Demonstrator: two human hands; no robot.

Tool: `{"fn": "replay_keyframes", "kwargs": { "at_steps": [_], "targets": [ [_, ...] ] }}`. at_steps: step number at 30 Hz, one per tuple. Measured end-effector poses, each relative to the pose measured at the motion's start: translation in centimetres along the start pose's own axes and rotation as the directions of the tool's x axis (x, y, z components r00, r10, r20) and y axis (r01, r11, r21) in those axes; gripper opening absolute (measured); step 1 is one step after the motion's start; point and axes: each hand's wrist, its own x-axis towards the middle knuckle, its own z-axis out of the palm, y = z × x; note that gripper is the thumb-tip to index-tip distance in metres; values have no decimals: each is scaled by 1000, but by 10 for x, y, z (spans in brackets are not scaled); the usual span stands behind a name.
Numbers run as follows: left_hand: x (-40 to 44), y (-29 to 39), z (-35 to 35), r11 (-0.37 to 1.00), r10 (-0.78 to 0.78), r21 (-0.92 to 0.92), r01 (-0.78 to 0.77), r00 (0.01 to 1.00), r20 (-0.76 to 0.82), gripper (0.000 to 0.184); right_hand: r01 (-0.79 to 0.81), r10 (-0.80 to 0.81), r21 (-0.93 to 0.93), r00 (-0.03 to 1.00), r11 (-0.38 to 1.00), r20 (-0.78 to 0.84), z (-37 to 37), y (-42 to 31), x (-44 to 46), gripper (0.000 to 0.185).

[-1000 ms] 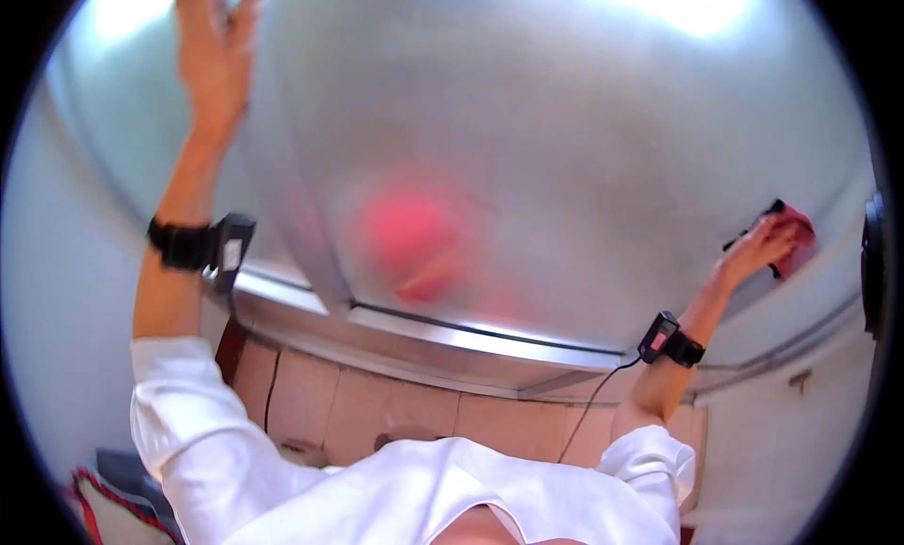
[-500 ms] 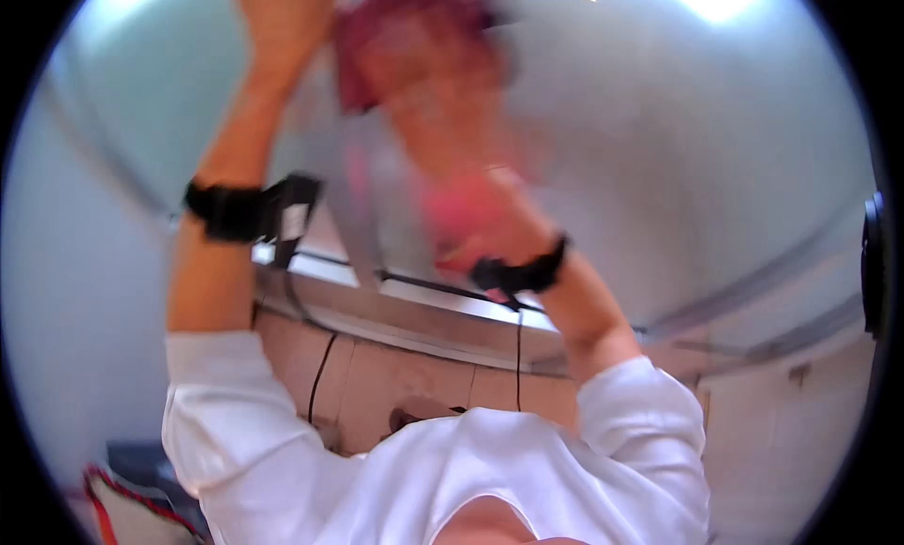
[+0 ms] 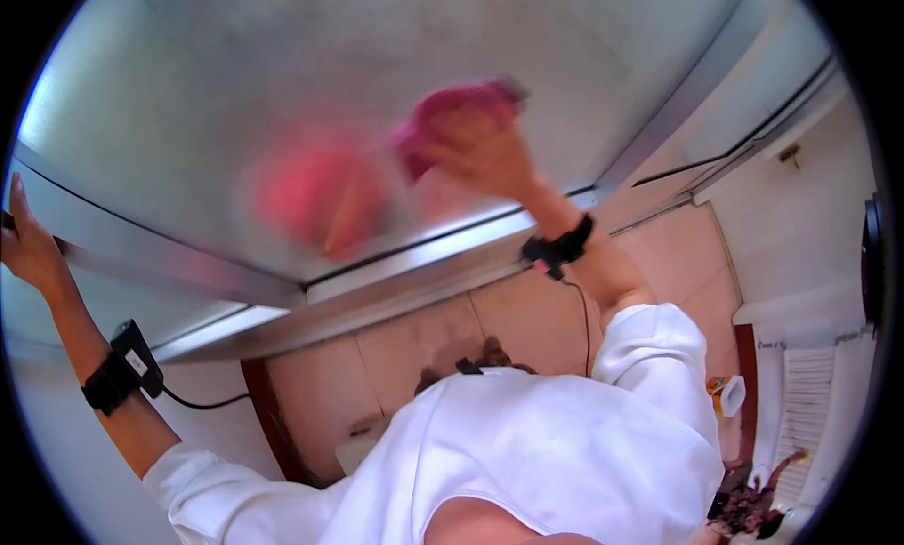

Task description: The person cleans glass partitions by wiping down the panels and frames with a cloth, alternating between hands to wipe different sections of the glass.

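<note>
My right hand (image 3: 485, 154) presses a magenta cloth (image 3: 438, 121) against a large frosted glass panel (image 3: 565, 84), fingers spread over the cloth. A small dark patch shows at the cloth's far corner, too blurred to name. At the far left, my left hand (image 3: 33, 248) is at the metal frame, around a dark bar (image 3: 8, 221). One of its digits points up, and the view's edge cuts off part of the hand. Left of the cloth, a blurred round pink shape (image 3: 320, 192) shows in the glass.
A metal frame (image 3: 433, 248) edges the glass along the bottom. Tiled floor (image 3: 320, 361) lies below it. Black wrist straps (image 3: 108, 380) with cables are on both arms. At the lower right are an orange-and-white container (image 3: 727, 394) and a dark reddish bundle (image 3: 749, 507).
My left hand has moved from the upper middle to the far left frame. My right hand has shifted right and lower in the view with the cloth. The view has turned, showing more on the right.
</note>
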Motion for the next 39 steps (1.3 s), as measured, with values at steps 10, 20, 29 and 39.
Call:
{"fn": "replay_keyframes", "kwargs": {
  "at_steps": [10,20,29,39],
  "targets": [
    [11,22,3,998,59,-18,-58,991,116,84,-749,692,124,518,651,-503,-7,119,-138,64],
    [32,15,-1,967,199,-186,-174,972,126,80,-880,868,417,-378,-228,-322,86,-8,-165,64],
    [0,-17,3,964,239,-142,-225,967,87,80,57,392,447,-390,-893,833,137,-253,2,39],
    [1,-3,6,945,306,-133,-298,951,40,81,539,-172,-102,-81,-836,982,158,-314,71,28]
  ]
}}
